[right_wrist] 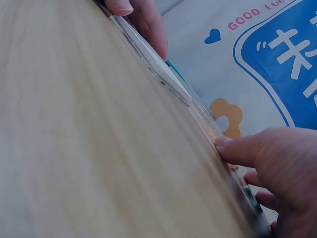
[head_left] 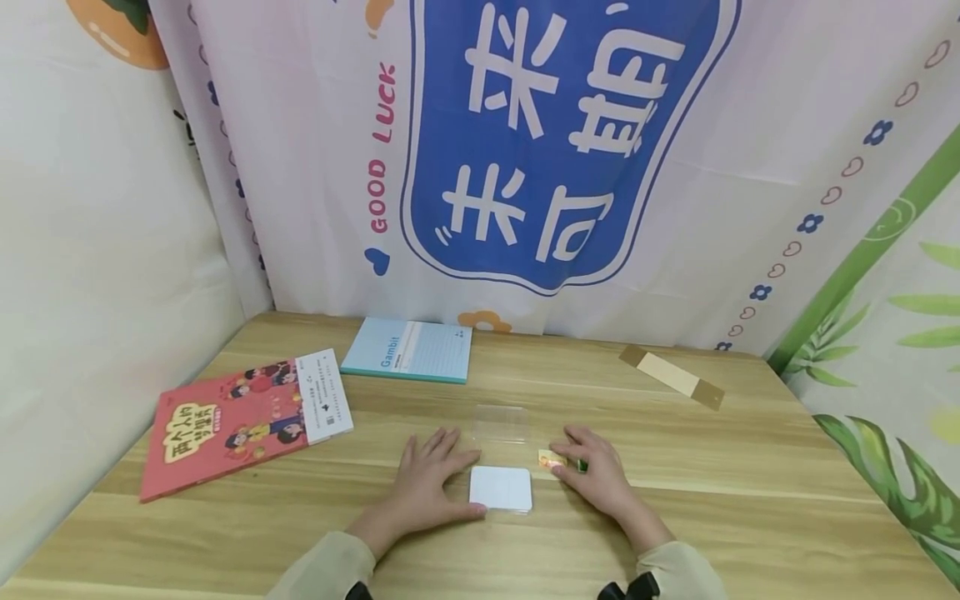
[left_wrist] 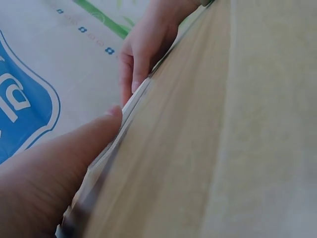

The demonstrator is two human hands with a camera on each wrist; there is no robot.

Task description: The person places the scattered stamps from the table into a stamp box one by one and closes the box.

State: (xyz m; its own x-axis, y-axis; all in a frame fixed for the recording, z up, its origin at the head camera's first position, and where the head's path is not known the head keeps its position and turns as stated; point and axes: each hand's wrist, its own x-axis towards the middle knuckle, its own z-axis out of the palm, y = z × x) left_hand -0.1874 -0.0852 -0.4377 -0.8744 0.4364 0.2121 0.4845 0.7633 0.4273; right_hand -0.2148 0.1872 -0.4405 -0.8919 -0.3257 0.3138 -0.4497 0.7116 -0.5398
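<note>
A stack of white cards (head_left: 501, 488) lies on the table, with a clear plastic edge showing beneath it. My left hand (head_left: 429, 483) rests palm down to its left, fingers spread and the thumb at the stack's lower left corner. To the right, thumb and index finger of my right hand (head_left: 596, 468) pinch a small yellow-orange card (head_left: 552, 459) at the tabletop. Something small and green (head_left: 582, 465) shows under that hand, mostly hidden. Behind the stack sits a clear, flat plastic piece (head_left: 500, 423). The right wrist view shows the thumb against the orange card (right_wrist: 212, 133).
At the left lies a red picture book (head_left: 240, 421) with a white band. A light blue notebook (head_left: 408, 350) is near the back edge. Farther right, a brown and cream strip (head_left: 671, 377) lies on the wooden table (head_left: 750, 517). A printed curtain (head_left: 330, 167) hangs behind.
</note>
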